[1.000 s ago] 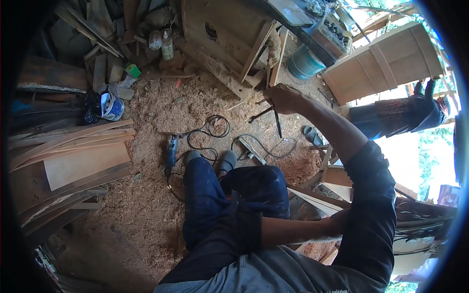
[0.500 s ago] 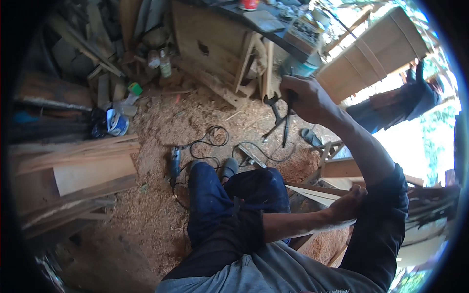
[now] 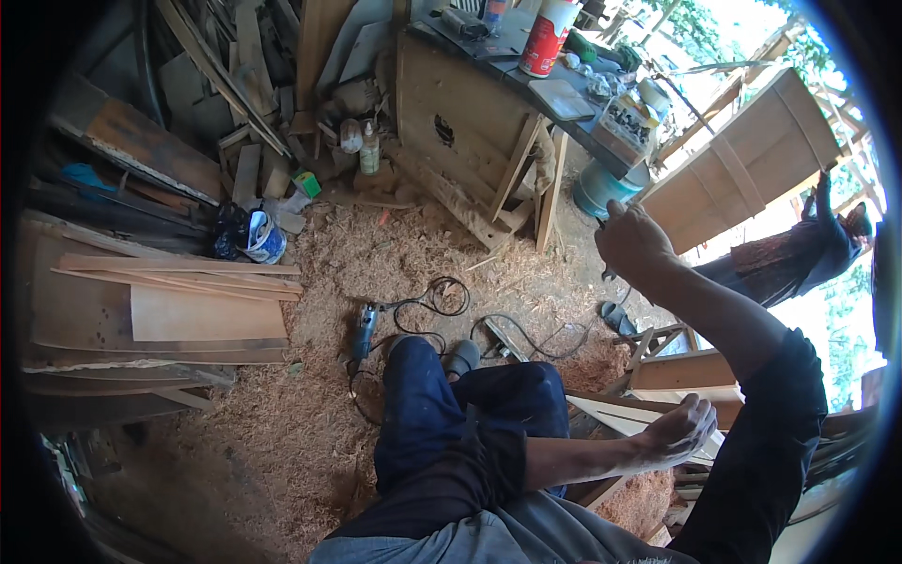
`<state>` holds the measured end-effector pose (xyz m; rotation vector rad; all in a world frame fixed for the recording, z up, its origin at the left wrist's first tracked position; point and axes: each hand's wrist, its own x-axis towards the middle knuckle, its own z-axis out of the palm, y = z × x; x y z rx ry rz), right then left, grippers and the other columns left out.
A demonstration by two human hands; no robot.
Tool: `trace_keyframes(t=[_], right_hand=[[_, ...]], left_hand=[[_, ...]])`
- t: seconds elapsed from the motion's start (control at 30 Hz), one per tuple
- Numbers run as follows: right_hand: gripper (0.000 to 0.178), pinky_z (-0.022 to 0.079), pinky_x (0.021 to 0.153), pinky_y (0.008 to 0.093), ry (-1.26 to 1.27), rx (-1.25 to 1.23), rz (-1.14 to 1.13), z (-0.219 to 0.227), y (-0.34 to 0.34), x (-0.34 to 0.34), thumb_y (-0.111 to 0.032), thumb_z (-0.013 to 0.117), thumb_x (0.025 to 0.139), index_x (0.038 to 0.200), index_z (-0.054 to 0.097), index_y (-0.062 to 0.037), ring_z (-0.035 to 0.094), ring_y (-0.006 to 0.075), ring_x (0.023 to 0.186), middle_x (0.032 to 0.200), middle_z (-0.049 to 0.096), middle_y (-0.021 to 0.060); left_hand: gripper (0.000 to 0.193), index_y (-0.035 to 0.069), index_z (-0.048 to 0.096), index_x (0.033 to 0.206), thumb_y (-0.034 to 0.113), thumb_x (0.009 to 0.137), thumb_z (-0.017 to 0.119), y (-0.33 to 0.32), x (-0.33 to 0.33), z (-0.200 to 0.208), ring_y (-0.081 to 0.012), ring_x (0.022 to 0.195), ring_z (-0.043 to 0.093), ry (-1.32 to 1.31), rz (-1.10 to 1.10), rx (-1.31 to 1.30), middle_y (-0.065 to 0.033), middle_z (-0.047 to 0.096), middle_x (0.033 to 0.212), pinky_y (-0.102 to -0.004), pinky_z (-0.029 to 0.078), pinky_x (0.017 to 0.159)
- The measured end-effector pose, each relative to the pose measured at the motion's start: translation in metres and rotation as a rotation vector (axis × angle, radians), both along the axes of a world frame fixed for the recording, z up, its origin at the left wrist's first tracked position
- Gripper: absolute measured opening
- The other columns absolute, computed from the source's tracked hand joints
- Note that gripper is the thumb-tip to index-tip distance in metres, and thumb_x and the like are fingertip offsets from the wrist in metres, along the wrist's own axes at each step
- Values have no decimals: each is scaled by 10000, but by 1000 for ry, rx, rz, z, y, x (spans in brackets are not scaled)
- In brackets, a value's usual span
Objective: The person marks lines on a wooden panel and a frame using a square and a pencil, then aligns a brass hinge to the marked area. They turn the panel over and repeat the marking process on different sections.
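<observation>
My right hand (image 3: 637, 242) is raised to the right, closed in a fist. Only small dark bits of the metal tool in it show below the fingers; the half-second-old frame shows an open jaw like a wrench's and long thin handles. Lower down, my left hand (image 3: 678, 432) reaches across my lap with its fingers curled. Pale wooden strips (image 3: 601, 411) run beneath and beside it. Whether its fingers hold anything is hidden.
On the shavings-covered floor lies a corded power tool (image 3: 365, 329). Stacked boards (image 3: 207, 315) stand left. A cluttered workbench (image 3: 489, 66) is ahead, beside a teal bucket (image 3: 606, 188). At right, another person (image 3: 789, 249) stands by a large wooden panel (image 3: 742, 155).
The view has tilted up and shifted left, showing more of the bench. My right hand has turned, hiding most of its metal tool. My left hand's curled fingers show more plainly.
</observation>
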<state>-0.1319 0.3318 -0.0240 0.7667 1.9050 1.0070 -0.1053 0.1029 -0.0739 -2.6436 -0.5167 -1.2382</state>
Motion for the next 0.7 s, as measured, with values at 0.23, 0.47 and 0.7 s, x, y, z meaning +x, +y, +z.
trace_keyframes(t=[0.23, 0.47, 0.7], right_hand=[[68, 594, 661, 457, 644, -127, -8, 59, 19, -50, -91, 671, 855, 904, 677, -45, 728, 351, 837, 852, 712, 182], [100, 554, 647, 460, 1002, -190, 104, 91, -14, -22, -147, 680, 906, 981, 630, -101, 689, 369, 725, 834, 656, 149], [143, 501, 644, 404, 1074, 218, -157, 156, -170, 61, -139, 728, 884, 923, 602, -84, 621, 245, 697, 763, 586, 79]], left_hand=[[303, 52, 693, 970, 333, 892, 610, 2, -13, 0, -176, 810, 516, -45, -25, -23, -18, 544, 823, -351, 397, 687], [311, 37, 678, 998, 306, 853, 622, -14, 17, -10, -194, 824, 568, 28, -10, 39, -57, 584, 826, -388, 442, 683], [252, 23, 655, 981, 184, 804, 733, 29, 5, 1, -233, 857, 648, -69, -135, -226, -111, 662, 914, -414, 508, 719]])
